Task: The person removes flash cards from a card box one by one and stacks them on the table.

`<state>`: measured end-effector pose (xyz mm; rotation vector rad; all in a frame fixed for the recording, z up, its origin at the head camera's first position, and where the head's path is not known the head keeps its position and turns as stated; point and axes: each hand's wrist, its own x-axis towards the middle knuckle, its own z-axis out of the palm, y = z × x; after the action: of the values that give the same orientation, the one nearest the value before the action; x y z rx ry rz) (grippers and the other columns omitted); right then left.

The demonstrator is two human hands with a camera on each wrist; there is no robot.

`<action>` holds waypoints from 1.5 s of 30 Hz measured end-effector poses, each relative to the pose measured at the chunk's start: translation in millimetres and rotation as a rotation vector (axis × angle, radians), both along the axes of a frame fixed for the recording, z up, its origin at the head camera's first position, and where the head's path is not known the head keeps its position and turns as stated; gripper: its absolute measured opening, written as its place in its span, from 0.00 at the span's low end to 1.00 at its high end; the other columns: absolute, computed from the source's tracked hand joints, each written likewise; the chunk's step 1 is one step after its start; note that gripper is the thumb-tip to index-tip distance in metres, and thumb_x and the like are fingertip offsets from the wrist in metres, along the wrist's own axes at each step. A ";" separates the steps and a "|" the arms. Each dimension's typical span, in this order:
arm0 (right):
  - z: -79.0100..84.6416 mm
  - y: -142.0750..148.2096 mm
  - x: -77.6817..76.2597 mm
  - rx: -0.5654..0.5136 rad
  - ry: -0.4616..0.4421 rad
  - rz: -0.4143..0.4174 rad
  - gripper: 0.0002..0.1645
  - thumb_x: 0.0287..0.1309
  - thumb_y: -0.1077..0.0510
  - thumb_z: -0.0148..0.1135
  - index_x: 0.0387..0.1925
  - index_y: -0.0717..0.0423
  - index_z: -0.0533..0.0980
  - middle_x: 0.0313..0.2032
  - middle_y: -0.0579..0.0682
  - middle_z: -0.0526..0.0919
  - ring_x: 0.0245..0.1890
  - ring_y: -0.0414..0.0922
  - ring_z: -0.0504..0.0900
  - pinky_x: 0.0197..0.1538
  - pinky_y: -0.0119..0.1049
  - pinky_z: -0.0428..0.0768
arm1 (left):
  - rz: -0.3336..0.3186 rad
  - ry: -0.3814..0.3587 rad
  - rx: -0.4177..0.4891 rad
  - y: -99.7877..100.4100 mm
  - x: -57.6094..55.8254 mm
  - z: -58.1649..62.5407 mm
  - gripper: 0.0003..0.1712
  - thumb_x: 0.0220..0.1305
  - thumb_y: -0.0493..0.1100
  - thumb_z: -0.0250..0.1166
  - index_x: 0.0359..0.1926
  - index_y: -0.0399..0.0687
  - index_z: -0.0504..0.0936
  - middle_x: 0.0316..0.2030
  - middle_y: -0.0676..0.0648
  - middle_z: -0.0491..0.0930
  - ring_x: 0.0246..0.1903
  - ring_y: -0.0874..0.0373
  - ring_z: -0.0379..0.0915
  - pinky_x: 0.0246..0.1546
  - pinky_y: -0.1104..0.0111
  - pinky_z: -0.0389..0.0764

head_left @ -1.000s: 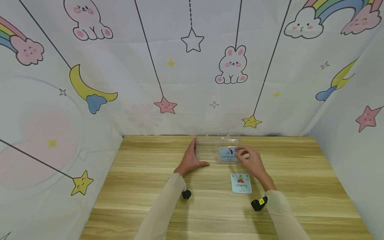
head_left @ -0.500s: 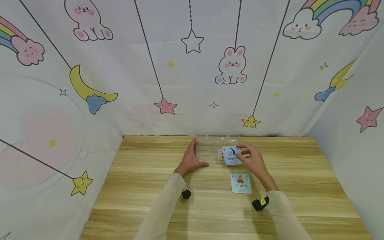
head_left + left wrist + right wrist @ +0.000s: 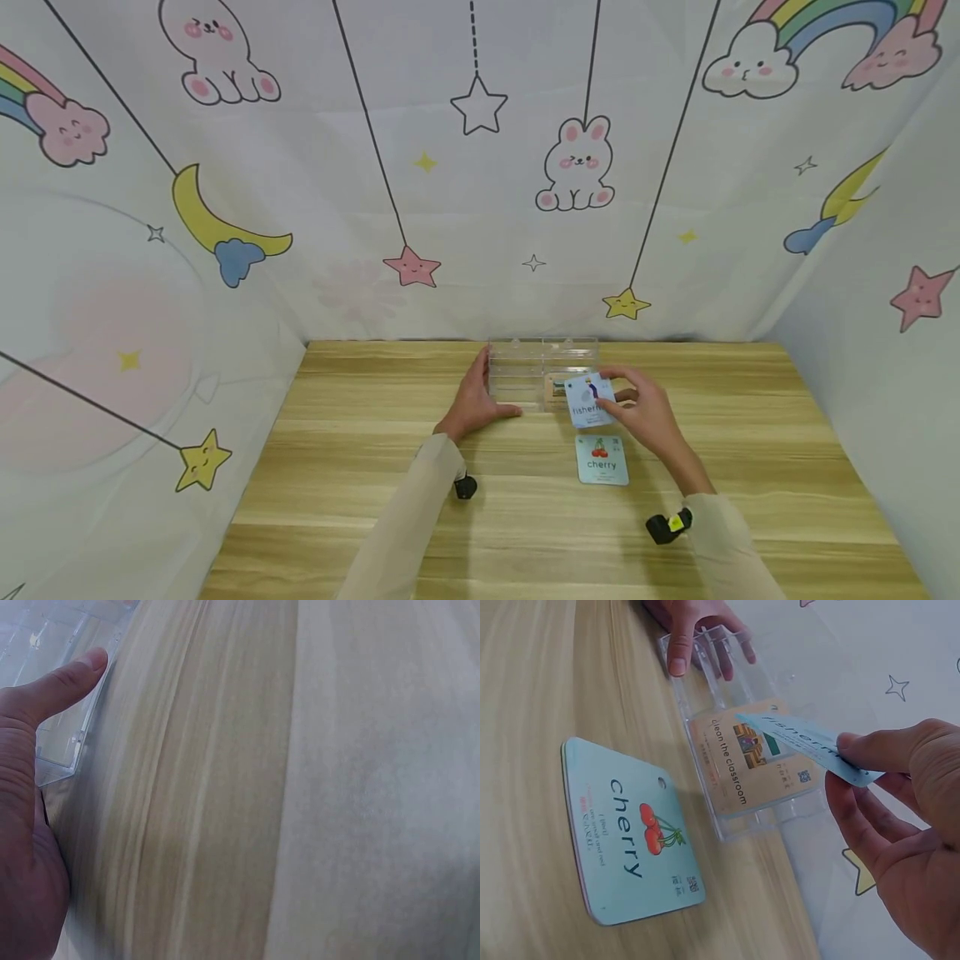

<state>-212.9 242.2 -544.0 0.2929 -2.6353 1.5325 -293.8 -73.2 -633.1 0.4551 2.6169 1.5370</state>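
My left hand (image 3: 477,403) steadies the left side of a clear plastic card rack (image 3: 516,372), its thumb along the front edge and its fingers at the side. Between thumb and fingers, my right hand (image 3: 651,413) pinches a pale blue flash card (image 3: 582,398) whose visible letters begin "fisherm". That card is tilted in front of the rack's lower right compartment. Partly behind it, a peach flash card (image 3: 727,784) reading "clean the classroom" sits in the compartment. A light blue "cherry" flash card (image 3: 622,832), apparently a small stack, lies on the table before the rack.
The wood-grain table (image 3: 360,483) ends at a printed white curtain (image 3: 465,217) right behind the rack. More curtain hangs at the left and right. A black wrist camera (image 3: 667,525) sits on the right wrist, another wrist camera (image 3: 466,486) on the left.
My right hand has drawn the fisherman card out of the rack's lower right compartment, toward me and slightly right, uncovering the peach card. My left hand stays put on the rack.
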 end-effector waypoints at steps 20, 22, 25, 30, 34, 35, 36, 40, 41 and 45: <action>-22.8 13.2 40.1 -0.011 -0.195 -0.089 0.29 0.61 0.63 0.75 0.62 0.60 0.77 0.60 0.64 0.77 0.46 0.53 0.87 0.45 0.30 0.86 | 0.000 -0.009 0.010 0.6 0.4 1.1 0.82 0.39 0.50 0.90 0.84 0.49 0.41 0.80 0.42 0.51 0.78 0.50 0.51 0.75 0.63 0.60; -27.2 14.2 43.5 -0.020 -0.211 -0.101 0.28 0.60 0.63 0.75 0.62 0.60 0.77 0.60 0.64 0.78 0.46 0.52 0.87 0.44 0.28 0.85 | -0.004 -0.012 0.013 0.5 0.2 1.8 0.82 0.40 0.49 0.90 0.84 0.48 0.40 0.81 0.41 0.50 0.78 0.49 0.50 0.75 0.64 0.59; -33.1 14.4 48.2 -0.046 -0.224 -0.106 0.28 0.60 0.63 0.76 0.61 0.61 0.78 0.58 0.64 0.80 0.46 0.50 0.87 0.41 0.27 0.84 | -0.004 -0.020 0.010 0.5 0.0 2.7 0.82 0.41 0.49 0.90 0.84 0.49 0.39 0.81 0.42 0.49 0.78 0.51 0.49 0.75 0.66 0.59; -40.1 12.4 53.6 -0.065 -0.235 -0.121 0.28 0.60 0.63 0.76 0.60 0.64 0.78 0.57 0.67 0.81 0.45 0.48 0.87 0.38 0.27 0.84 | -0.001 -0.019 0.010 0.5 -1.2 2.8 0.82 0.40 0.48 0.90 0.84 0.49 0.39 0.81 0.44 0.48 0.78 0.52 0.49 0.75 0.67 0.58; -46.4 11.2 56.4 -0.044 -0.256 -0.137 0.27 0.60 0.63 0.75 0.60 0.62 0.78 0.56 0.65 0.81 0.39 0.45 0.86 0.35 0.27 0.82 | -0.006 -0.008 0.015 0.0 -1.4 2.0 0.82 0.40 0.49 0.90 0.84 0.49 0.40 0.81 0.43 0.48 0.78 0.50 0.50 0.75 0.65 0.60; -48.3 11.1 57.0 -0.037 -0.258 -0.138 0.27 0.60 0.64 0.75 0.60 0.63 0.78 0.56 0.65 0.81 0.38 0.44 0.85 0.34 0.27 0.82 | -0.006 -0.004 0.015 -0.1 -1.5 1.6 0.82 0.40 0.50 0.90 0.84 0.49 0.40 0.81 0.42 0.49 0.78 0.50 0.50 0.75 0.64 0.60; -50.1 10.6 57.4 -0.036 -0.260 -0.143 0.27 0.59 0.64 0.76 0.59 0.62 0.78 0.55 0.64 0.82 0.37 0.43 0.85 0.33 0.28 0.81 | -0.008 0.000 0.014 -0.2 -1.6 1.1 0.82 0.40 0.50 0.90 0.84 0.48 0.40 0.81 0.42 0.49 0.78 0.50 0.50 0.75 0.64 0.60; -55.3 8.6 59.4 -0.020 -0.228 -0.148 0.27 0.57 0.66 0.77 0.58 0.65 0.78 0.51 0.64 0.84 0.36 0.43 0.85 0.33 0.28 0.81 | -0.014 0.016 0.012 -0.5 -1.8 -0.7 0.82 0.39 0.52 0.90 0.84 0.47 0.41 0.81 0.41 0.50 0.78 0.50 0.50 0.75 0.63 0.60; -55.8 8.0 60.0 -0.009 -0.216 -0.148 0.27 0.56 0.67 0.77 0.58 0.65 0.79 0.51 0.64 0.84 0.37 0.44 0.85 0.33 0.27 0.81 | -0.015 0.017 0.013 -0.5 -1.8 -1.1 0.82 0.39 0.52 0.90 0.84 0.47 0.41 0.81 0.41 0.50 0.78 0.49 0.50 0.75 0.63 0.60; -56.1 6.5 62.4 0.085 -0.163 -0.147 0.27 0.56 0.66 0.77 0.57 0.64 0.79 0.49 0.61 0.84 0.36 0.45 0.83 0.35 0.28 0.80 | -0.017 0.016 0.020 -0.4 -1.0 -1.6 0.82 0.39 0.51 0.90 0.84 0.47 0.41 0.81 0.40 0.50 0.78 0.49 0.50 0.75 0.63 0.60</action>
<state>-150.6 248.7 -600.1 -0.0225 -2.7782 1.4592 -294.8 -73.7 -634.7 0.4909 2.6046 1.5626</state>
